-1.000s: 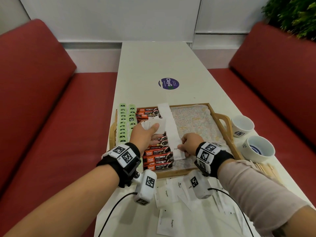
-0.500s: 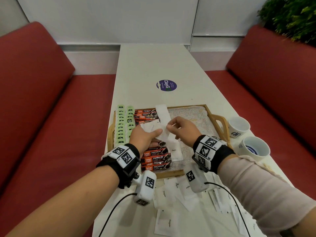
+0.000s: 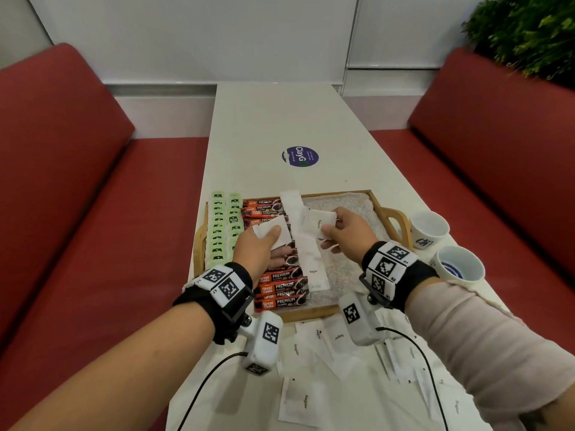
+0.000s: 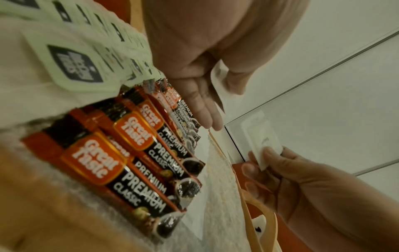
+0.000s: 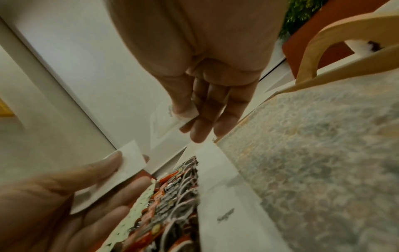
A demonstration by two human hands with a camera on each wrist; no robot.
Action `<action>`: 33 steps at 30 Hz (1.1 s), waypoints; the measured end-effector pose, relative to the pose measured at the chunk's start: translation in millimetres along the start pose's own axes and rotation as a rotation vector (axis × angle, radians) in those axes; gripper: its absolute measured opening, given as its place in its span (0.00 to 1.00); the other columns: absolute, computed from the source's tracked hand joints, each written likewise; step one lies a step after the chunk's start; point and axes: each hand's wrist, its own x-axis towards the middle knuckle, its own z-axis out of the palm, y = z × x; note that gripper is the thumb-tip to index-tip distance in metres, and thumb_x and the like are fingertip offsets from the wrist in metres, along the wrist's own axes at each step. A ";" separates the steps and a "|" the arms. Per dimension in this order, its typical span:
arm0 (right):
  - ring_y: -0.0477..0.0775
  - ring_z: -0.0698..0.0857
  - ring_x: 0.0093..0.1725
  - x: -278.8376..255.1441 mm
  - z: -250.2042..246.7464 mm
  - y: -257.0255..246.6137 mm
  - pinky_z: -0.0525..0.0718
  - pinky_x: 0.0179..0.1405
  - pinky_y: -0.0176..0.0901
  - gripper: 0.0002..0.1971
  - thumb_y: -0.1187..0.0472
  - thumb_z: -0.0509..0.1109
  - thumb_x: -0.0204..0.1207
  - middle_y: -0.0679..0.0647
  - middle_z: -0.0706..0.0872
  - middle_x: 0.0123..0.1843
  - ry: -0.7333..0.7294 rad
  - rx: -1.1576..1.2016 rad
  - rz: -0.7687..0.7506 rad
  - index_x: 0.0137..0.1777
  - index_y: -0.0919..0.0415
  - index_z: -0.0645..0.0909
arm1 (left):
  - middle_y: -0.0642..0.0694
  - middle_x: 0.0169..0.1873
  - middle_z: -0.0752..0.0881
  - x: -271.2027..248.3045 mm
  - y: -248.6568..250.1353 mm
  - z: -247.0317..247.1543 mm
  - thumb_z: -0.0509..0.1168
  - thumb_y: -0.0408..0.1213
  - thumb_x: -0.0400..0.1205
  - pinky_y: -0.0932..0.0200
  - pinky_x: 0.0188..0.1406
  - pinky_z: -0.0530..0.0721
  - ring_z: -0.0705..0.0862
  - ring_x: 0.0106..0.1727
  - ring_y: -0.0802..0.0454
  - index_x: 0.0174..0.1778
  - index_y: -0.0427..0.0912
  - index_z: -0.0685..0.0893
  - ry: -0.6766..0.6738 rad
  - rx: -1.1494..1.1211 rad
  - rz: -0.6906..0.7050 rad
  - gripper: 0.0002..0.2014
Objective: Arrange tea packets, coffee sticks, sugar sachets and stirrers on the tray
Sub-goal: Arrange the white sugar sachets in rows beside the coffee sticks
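Above the wooden tray [image 3: 392,213], both hands hover palm-down: left hand [image 3: 259,247] pinches one sugar sachet [image 3: 270,230], right hand [image 3: 348,229] pinches another sachet [image 3: 318,221].

Even, soft indoor light, head view sharp with bowed edges, wrist views dimmer, blurred close up

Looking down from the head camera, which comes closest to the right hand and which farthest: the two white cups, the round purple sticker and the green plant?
From the right hand:
1. Far white cup, to its right, beside the tray handle.
2. Near white cup, right and closer to the person; nearly a tie with the first.
3. Purple sticker, up the table.
4. Green plant, top right corner.
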 end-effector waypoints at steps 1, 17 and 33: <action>0.54 0.85 0.34 1.3 -2.7 3.1 0.83 0.34 0.47 0.03 0.67 0.61 0.82 0.62 0.86 0.47 0.012 -0.060 -0.009 0.53 0.62 0.74 | 0.44 0.50 0.87 0.7 0.0 0.0 0.60 0.36 0.86 0.60 0.31 0.87 0.89 0.37 0.51 0.60 0.45 0.76 0.010 -0.005 -0.003 0.08; 0.40 0.74 0.29 7.0 -2.8 10.5 0.73 0.29 0.30 0.09 0.60 0.69 0.79 0.50 0.82 0.44 -0.394 -0.772 0.052 0.56 0.61 0.84 | 0.42 0.55 0.86 -1.8 -0.4 2.6 0.60 0.35 0.86 0.61 0.29 0.87 0.89 0.35 0.53 0.65 0.45 0.73 0.034 -0.011 -0.019 0.12; 0.53 0.82 0.50 9.4 21.1 12.9 0.76 0.46 0.40 0.08 0.58 0.76 0.73 0.54 0.85 0.52 -0.313 -0.808 0.058 0.48 0.58 0.81 | 0.45 0.50 0.84 -0.6 4.5 -0.2 0.50 0.34 0.88 0.60 0.25 0.85 0.88 0.37 0.48 0.60 0.46 0.71 0.031 -0.025 -0.075 0.08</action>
